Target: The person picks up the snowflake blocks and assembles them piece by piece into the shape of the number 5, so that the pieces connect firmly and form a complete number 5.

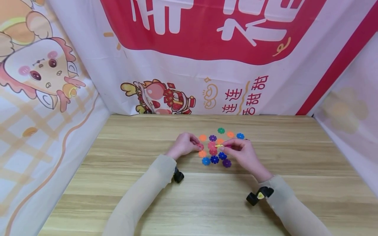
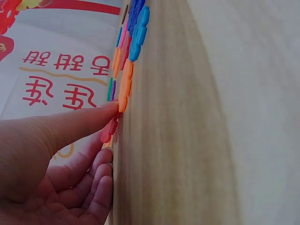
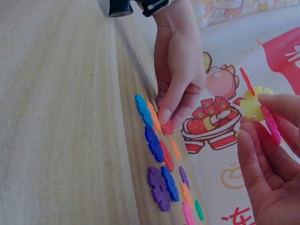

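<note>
Flower-shaped plastic snowflake discs lie in a loose group on the table. At the group's left side, my left hand (image 1: 183,144) pinches a red snowflake disc (image 3: 167,128) low against the tabletop, its fingers partly covering it. Above the discs, my right hand (image 1: 244,153) holds a yellow snowflake disc (image 3: 253,104) between thumb and fingers. A pink disc (image 3: 272,127) and a red disc (image 3: 246,80) stick out from that yellow one at an angle, joined to it. Close to the left fingertips lies an orange disc (image 1: 202,153).
Around the hands lie a light blue disc (image 1: 206,161), a purple disc (image 1: 226,163), a green disc (image 1: 221,130) and several others. The wooden table (image 1: 206,200) ends at a printed cloth (image 1: 183,65) behind. Black cameras sit on both wrists.
</note>
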A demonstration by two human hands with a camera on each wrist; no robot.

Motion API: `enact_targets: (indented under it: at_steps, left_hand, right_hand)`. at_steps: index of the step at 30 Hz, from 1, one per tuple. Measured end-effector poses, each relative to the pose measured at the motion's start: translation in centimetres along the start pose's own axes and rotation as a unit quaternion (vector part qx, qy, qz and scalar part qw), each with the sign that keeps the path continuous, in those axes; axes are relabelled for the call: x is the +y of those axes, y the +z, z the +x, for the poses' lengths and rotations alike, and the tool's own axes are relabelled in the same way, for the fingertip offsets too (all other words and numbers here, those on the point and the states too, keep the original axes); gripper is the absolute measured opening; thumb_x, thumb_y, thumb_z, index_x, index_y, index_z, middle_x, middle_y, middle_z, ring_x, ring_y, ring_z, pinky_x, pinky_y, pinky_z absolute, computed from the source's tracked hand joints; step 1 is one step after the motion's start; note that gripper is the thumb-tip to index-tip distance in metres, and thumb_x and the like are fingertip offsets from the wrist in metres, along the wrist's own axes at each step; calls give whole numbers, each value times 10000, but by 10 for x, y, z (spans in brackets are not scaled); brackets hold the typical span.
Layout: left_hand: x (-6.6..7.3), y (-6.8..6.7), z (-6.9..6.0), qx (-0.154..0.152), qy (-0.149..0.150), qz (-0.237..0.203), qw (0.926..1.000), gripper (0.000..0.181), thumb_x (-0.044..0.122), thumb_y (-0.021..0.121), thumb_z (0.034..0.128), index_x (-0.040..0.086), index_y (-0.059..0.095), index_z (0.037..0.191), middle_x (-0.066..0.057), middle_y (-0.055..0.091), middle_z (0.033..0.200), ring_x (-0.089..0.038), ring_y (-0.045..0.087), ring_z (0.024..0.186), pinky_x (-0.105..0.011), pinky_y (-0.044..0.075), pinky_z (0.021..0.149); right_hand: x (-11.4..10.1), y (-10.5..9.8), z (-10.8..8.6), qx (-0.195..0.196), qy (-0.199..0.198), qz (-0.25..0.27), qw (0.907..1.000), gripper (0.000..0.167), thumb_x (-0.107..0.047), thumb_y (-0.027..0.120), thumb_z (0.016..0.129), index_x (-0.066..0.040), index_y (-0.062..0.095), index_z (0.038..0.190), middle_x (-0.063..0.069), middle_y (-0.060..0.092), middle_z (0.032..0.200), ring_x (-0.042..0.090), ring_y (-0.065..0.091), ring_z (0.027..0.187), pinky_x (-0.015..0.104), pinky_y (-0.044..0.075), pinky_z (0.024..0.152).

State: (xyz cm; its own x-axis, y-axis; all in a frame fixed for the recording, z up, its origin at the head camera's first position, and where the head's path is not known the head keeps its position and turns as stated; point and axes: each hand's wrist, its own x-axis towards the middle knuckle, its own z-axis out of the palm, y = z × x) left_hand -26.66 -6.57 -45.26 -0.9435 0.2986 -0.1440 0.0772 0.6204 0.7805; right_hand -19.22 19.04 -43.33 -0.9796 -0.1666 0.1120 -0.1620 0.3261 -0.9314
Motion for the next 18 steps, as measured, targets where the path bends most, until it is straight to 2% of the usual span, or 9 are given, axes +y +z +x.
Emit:
enact_targets:
  at_steps: [4,11,13,18]
  left_hand:
    - [1,0,-1,-40,-15,-152,9999,185,142,861,841,103,708,939,-5,688,875,-183,635,792,-326,515,756]
    - [2,-1,-4,-125,37,-255,9996,145,144,841,861,110,714,923,7,704,849,-177,653,770,-319,527,745]
    - [3,-2,-5,-144,45,-289,9995,133,149,838,864,117,719,914,9,708,857,-179,660,782,-326,535,754]
    - [3,-4,-9,-3,245,-313,9992,113,181,840,871,135,741,902,20,705,881,-180,646,816,-323,526,737]
  right_hand:
    - [-5,0,-2,-5,44,-57,10000,168,-173,756,952,-53,754,1070,80,722,1013,277,636,891,305,545,755]
    - [-34,-1,-12,-34,-4,-92,10000,160,-119,735,961,-1,740,1069,108,720,1004,269,642,883,289,544,759]
    - [-32,-1,-12,-14,29,-84,10000,161,-123,735,962,-5,740,1071,112,721,1010,272,645,883,288,546,758]
    - [-8,-2,-3,33,128,-114,9998,178,-158,741,962,-31,743,1088,99,722,1029,267,655,893,298,556,767]
